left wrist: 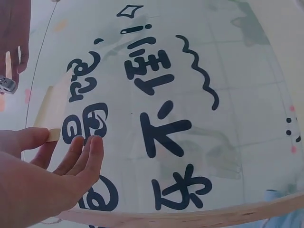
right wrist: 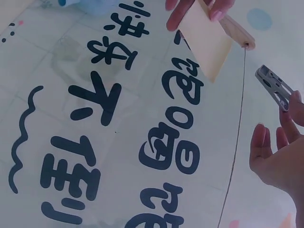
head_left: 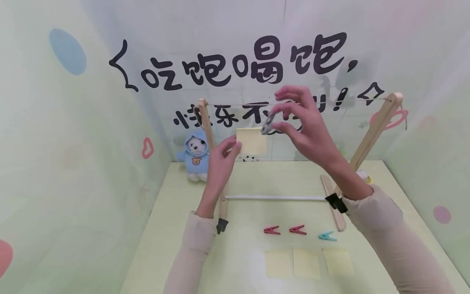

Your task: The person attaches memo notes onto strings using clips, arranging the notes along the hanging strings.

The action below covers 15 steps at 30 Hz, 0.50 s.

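A pale yellow sticky note is pinched by its left edge between the thumb and fingers of my left hand. My right hand holds a grey clothespin between thumb and fingertips, close to the note's upper right corner. In the right wrist view the clothespin is apart from both the note and the thin string. That string runs between the tops of two wooden posts, and the note hangs below it in the head view.
Two red clothespins and a blue one lie on the table, with three yellow notes before them. Wooden posts joined by a white rod stand behind. A plush toy in blue sits at back left.
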Each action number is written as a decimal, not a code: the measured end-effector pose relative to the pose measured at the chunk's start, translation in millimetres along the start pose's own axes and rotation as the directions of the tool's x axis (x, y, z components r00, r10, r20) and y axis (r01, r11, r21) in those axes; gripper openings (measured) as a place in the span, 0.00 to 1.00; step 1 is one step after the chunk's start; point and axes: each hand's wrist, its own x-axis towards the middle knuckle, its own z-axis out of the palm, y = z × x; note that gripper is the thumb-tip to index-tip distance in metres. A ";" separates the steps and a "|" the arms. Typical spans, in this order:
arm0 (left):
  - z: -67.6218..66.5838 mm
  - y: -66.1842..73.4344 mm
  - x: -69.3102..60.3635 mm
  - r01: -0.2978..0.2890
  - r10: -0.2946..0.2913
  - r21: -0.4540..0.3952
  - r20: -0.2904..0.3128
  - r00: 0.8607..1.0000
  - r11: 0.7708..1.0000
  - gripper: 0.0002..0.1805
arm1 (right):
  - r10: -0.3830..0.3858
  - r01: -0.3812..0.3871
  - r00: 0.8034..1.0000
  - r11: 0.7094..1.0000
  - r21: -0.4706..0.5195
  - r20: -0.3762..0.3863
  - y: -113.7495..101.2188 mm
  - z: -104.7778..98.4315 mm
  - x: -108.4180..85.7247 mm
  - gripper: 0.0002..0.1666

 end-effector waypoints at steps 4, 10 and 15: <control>1.7 13.2 19.0 0.003 -0.004 -0.028 -0.018 1.000 1.000 0.17 | 0.039 -0.039 0.999 0.999 -0.009 -0.005 1.8 0.6 25.8 0.11; 3.1 22.5 31.6 0.046 -0.049 -0.077 -0.049 0.998 0.996 0.17 | 0.059 -0.061 0.997 0.997 -0.051 -0.040 7.0 -1.8 55.8 0.08; 2.4 27.5 35.0 0.037 -0.043 -0.109 -0.058 0.997 0.993 0.17 | 0.061 -0.062 0.998 0.997 -0.055 -0.026 9.4 0.7 69.0 0.06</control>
